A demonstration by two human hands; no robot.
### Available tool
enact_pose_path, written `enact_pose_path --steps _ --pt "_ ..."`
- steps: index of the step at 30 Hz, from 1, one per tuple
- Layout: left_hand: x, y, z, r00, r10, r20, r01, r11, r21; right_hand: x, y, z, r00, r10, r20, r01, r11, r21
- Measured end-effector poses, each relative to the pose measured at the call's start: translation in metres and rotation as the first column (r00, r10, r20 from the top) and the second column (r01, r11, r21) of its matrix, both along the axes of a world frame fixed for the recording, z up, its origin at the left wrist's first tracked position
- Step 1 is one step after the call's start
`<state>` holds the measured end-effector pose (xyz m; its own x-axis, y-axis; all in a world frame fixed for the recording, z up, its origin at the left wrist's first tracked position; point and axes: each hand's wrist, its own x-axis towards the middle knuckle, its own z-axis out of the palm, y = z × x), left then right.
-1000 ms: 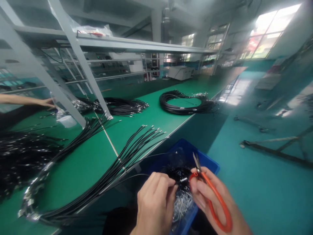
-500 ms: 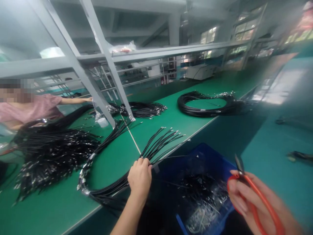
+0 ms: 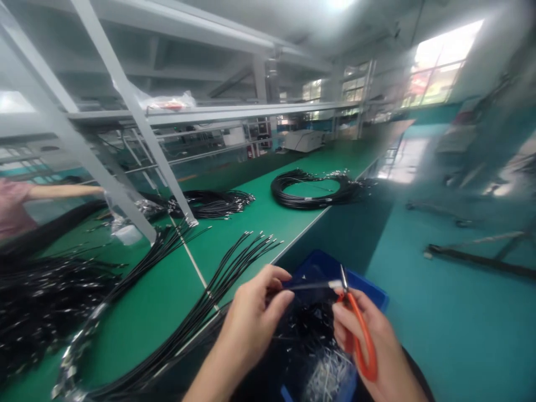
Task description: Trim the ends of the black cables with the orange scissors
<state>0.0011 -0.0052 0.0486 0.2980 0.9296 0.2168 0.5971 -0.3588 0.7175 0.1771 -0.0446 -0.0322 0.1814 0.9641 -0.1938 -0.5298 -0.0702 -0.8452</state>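
Observation:
My left hand [image 3: 259, 312] is closed, with thumb and fingers pinching a thin greyish cable [image 3: 312, 286]. Its pale end reaches my right hand [image 3: 362, 329], which grips orange-red-handled scissors [image 3: 365, 340] with the blades pointing up. The cable's pale tip lies beside the blades; whether they touch it I cannot tell. Left of my left hand, a curved bundle of black cables [image 3: 180, 329] with metal-tipped ends lies on the green table [image 3: 138, 329]. Beneath both hands, a blue bin [image 3: 374, 293] holds dark scraps and whitish clear pieces [image 3: 329, 371].
Coiled black cables [image 3: 310, 201] and another cable bundle [image 3: 218, 204] lie farther along the table. A large cable pile [image 3: 46, 307] is at left, near a co-worker's outstretched arm [image 3: 67, 191]. Grey shelf posts [image 3: 154, 151] rise from the table. A wheeled stand's leg [image 3: 473, 259] is at right.
My left hand has left the black cable bundle and now pinches one thin cable over the bin. My right hand has brought the scissors left to its end. The view has turned right.

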Motion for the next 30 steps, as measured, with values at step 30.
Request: enact_pose_path --steps 30 --pt "0.031 -0.037 -0.053 0.928 -0.021 0.372 0.139 0.946 -0.292 -0.02 -0.008 0.024 0.968 -0.048 -0.246 0.049 0.999 -0.001"
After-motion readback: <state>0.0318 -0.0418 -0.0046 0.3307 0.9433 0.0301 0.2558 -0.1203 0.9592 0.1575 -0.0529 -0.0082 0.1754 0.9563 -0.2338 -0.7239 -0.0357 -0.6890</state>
